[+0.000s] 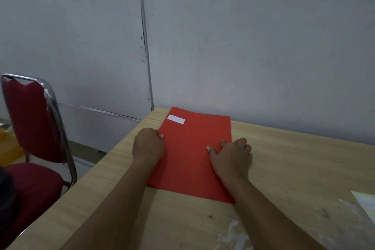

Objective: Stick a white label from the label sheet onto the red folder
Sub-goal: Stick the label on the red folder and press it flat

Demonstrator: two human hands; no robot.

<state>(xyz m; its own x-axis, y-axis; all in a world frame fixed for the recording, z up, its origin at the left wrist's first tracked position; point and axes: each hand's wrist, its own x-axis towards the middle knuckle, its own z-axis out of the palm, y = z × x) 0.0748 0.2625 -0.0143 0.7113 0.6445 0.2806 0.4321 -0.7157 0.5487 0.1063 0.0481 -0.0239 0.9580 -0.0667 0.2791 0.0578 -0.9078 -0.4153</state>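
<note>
Two hands (148,145) (232,155) flat on labelled red folder (188,160)

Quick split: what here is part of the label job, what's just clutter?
Job:
red folder
white label, already on the folder's far left corner
label sheet, at the right edge
left hand and right hand, on the folder's sides

Clutter:
red chair

No readable text, brand, number or sign was found anywhere in the head view. The white label (176,119) stuck near the far left corner of the red folder (192,158) was seen with only faint grey smudges on it; nothing could be made out. A sheet (365,204) cut off at the right edge of the table was too blurred for any print to be read.
</note>
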